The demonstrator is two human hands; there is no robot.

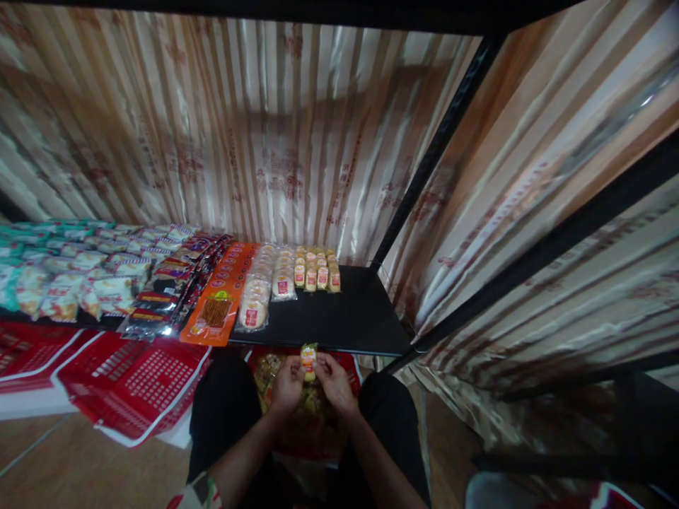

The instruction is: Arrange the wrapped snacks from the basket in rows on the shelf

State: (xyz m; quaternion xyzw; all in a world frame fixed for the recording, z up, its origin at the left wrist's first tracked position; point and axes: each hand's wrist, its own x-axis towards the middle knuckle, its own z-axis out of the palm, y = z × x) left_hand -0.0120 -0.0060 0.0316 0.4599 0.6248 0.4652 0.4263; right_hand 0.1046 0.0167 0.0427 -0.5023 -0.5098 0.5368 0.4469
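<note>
Between my two hands is a small wrapped snack packet point(308, 362), yellowish with a red and white label, held upright just in front of the shelf edge. My left hand point(288, 384) pinches its left side and my right hand point(335, 382) pinches its right side. Below them, between my knees, a red basket point(356, 367) holds more wrapped snacks, partly hidden by my arms. Similar small packets point(317, 272) stand in short rows on the black shelf point(339, 322). To their left lie round crackers in clear wrappers point(257, 293).
Orange snack bags point(215, 311), dark packets point(159, 293) and white-and-green packets point(68, 279) fill the shelf's left. Red baskets point(138, 375) stand on the floor at left. A black shelf post point(435, 148) rises at right before the striped curtain point(297, 141).
</note>
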